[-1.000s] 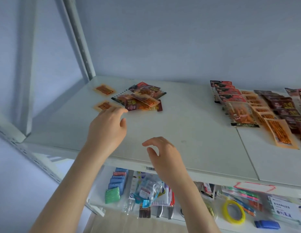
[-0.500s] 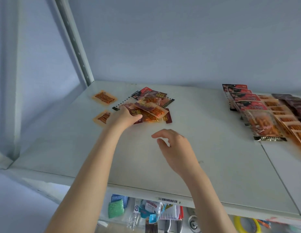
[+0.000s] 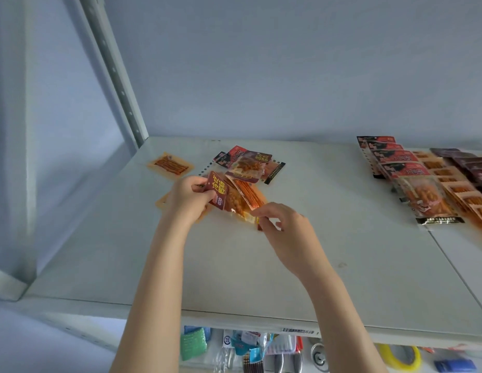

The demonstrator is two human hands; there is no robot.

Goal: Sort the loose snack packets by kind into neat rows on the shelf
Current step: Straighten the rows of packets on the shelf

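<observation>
A loose heap of snack packets [image 3: 250, 165] lies at the back left of the white shelf [image 3: 342, 265]. My left hand [image 3: 187, 199] grips a dark red packet with yellow lettering [image 3: 221, 192], lifted and tilted off the heap. My right hand [image 3: 284, 224] pinches the near edge of an orange clear packet [image 3: 246, 195] at the heap's front. A single clear packet of orange sticks [image 3: 170, 165] lies flat to the left. Another orange packet [image 3: 161, 201] peeks out from under my left hand. Sorted overlapping rows of packets [image 3: 423, 181] run along the right side.
A grey upright post [image 3: 118, 84] rises at the shelf's back left corner, with the blue wall behind. A seam [image 3: 455, 265] divides the shelf board on the right. Below the front edge, a lower shelf holds small goods, including a yellow tape roll [image 3: 401, 358].
My left hand has picked the dark red packet up from the heap. My right hand moved forward from the bare shelf to the heap's near edge and closed on an orange packet.
</observation>
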